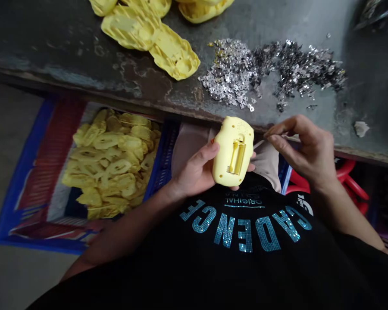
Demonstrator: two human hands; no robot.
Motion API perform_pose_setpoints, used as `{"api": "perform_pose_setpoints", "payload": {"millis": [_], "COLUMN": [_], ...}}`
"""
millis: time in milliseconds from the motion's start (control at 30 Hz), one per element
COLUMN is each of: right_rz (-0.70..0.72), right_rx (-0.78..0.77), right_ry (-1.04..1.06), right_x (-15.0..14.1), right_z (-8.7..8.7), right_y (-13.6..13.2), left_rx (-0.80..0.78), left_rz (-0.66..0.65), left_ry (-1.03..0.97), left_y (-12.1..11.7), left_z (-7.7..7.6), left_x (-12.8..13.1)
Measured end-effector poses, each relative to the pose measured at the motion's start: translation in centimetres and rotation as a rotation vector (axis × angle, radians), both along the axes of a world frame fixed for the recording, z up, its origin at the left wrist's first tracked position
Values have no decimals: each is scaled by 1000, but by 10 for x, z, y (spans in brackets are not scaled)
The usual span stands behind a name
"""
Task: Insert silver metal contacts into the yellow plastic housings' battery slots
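Yellow plastic battery casing sits in the left hand, which grips it from the side, thumb on the near edge and fingertips showing round the other. Its open battery compartment faces up, with small screw holes around it and a cluster of perforations at the end away from the body. Right of the casing and apart from it, the right hand is raised with thumb and forefinger nearly meeting; whether something small is pinched there, I cannot tell. Below the hands is the wearer's black shirt, lettered "CADENCE".

Just beyond the hands runs the worn counter, bearing scattered heaps of small shiny metal pieces. Beyond the left hand lie yellow half-shells; right of the right hand, a whitish lump. Left of the left hand, a blue crate holds yellow molded parts.
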State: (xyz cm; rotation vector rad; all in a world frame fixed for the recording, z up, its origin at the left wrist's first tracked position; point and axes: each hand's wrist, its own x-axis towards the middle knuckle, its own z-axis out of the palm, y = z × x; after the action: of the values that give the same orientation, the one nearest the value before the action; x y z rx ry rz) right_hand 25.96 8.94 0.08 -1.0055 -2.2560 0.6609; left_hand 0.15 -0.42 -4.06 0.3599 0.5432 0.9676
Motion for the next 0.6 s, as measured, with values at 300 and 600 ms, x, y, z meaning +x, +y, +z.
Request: {"api": "perform_pose_setpoints", "payload": {"millis": [300, 600], "right_rz": [91, 83], "right_rx": [-398, -216], "right_ry": [362, 153], "right_x": [-20, -12], "right_z": [7, 26], "right_y": [-11, -19], "left_rx": [65, 0], "left_rz": [-123, -86], "left_ry": [-35, 16], "left_y": [-3, -7], "left_z": [10, 17], "left_x": [10, 22]}}
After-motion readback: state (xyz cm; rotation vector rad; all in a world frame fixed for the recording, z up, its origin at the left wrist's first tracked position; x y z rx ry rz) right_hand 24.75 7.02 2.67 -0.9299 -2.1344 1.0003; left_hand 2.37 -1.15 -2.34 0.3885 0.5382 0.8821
